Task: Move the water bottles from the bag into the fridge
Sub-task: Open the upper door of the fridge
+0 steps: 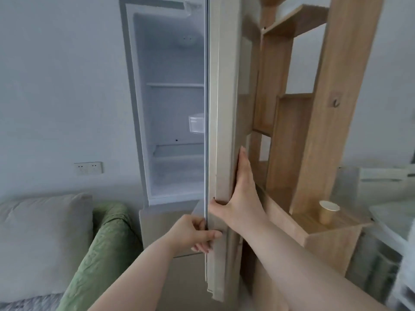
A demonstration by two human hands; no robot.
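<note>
A person stands at an open fridge (170, 113), seen from their own head. The fridge door (221, 131) runs edge-on down the centre of the frame, swung toward the camera. The left hand (193, 235), low and centre, has its fingers curled around the door's edge, thumb lying across the near side. The right hand (240, 194), just right of it and slightly higher, lies flat with fingers stretched up along the door's outer face, thumb hooked over the edge. Left of the door, the fridge interior shows white walls and bare shelves. No water bottles or bag can be seen. A wooden shelf unit (314, 108) fills the right of the frame. A grey pillow (42, 241) and green cloth (101, 248) sit at the lower left, with a wall socket (88, 168) above them.
</note>
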